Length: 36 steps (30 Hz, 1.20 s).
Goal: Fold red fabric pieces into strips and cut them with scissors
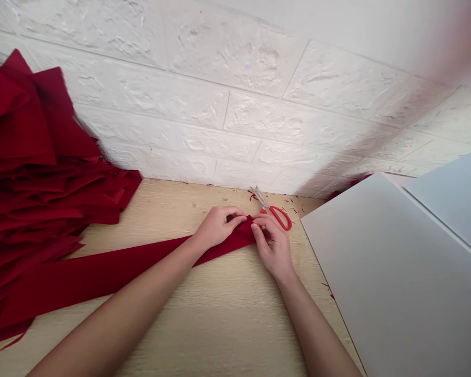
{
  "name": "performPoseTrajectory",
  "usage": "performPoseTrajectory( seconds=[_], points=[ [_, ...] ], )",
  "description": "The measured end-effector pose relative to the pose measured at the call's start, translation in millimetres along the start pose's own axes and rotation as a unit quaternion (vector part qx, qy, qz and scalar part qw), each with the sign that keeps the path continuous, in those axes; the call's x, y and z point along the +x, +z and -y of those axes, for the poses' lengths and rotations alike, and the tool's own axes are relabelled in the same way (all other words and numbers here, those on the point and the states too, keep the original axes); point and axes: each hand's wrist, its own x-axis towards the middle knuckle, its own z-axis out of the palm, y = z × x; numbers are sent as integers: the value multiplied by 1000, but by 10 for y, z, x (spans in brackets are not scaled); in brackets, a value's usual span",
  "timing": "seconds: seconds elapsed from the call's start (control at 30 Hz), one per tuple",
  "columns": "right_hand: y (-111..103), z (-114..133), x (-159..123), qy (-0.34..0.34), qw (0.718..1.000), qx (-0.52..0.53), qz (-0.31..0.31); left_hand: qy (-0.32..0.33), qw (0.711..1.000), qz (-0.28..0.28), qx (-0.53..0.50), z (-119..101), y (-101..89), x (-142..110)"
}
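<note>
Red fabric strip (102, 275), long axis running lower-left across worktop (172, 335); left hand (219, 228), right hand (272, 246) together, pinching tip; scissors (278, 215) just beyond right hand.

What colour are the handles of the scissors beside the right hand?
The scissors handles are red, shown best in the head view.

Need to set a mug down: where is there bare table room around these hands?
Bare wood shows on the tabletop between the red cloth pile and the left hand, and in front of the red cloth strip, beside the white board. It is crowded by the right hand, where red-handled scissors and snippets lie.
</note>
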Motion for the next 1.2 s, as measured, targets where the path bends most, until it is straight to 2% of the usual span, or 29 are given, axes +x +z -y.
performPoseTrajectory(
  seconds=[0.33,0.53,1.2],
  points=[
    [48,-11,20,32,999,-39,-10,30,999,25,-9,28,-4,-1],
    [53,10,32,26,998,-58,-15,43,999,29,-5,43,0,-4],
    [70,-14,35,26,998,-45,-27,13,999,31,8,-51,22,-33]
  ],
)
